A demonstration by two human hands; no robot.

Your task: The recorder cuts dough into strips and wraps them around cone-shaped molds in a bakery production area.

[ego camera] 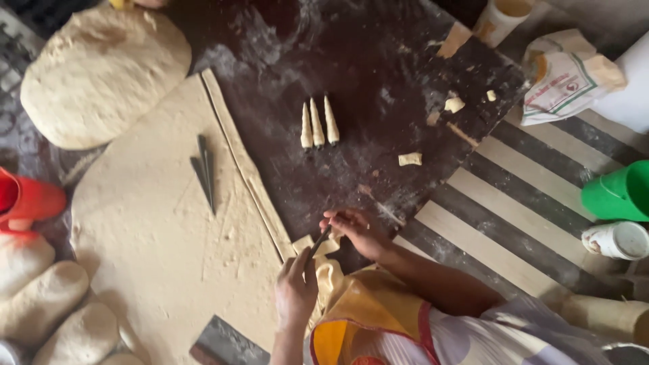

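Two hands work at the near edge of the dark board (378, 61): the left hand (296, 289) and right hand (355, 230) are both closed around a thin dark cone mould (320, 241), wrapped with a dough strip (328, 267). Farther away, three wrapped cones (318, 123) lie together on the board, beside the rolled dough sheet (155, 236).

Your left hand (295, 289) and right hand (357, 232) meet at the near edge of the dark, floured table (378, 61), together gripping a slim dark cone mould (320, 240) with a dough strip (330, 269) wrapped about it. Three finished dough cones (318, 123) lie side by side mid-table. To your left spreads a rolled dough sheet (155, 236) carrying spare dark moulds (205, 169); a round dough disc (101, 71) lies beyond it. A green cup (618, 192) stands far right.
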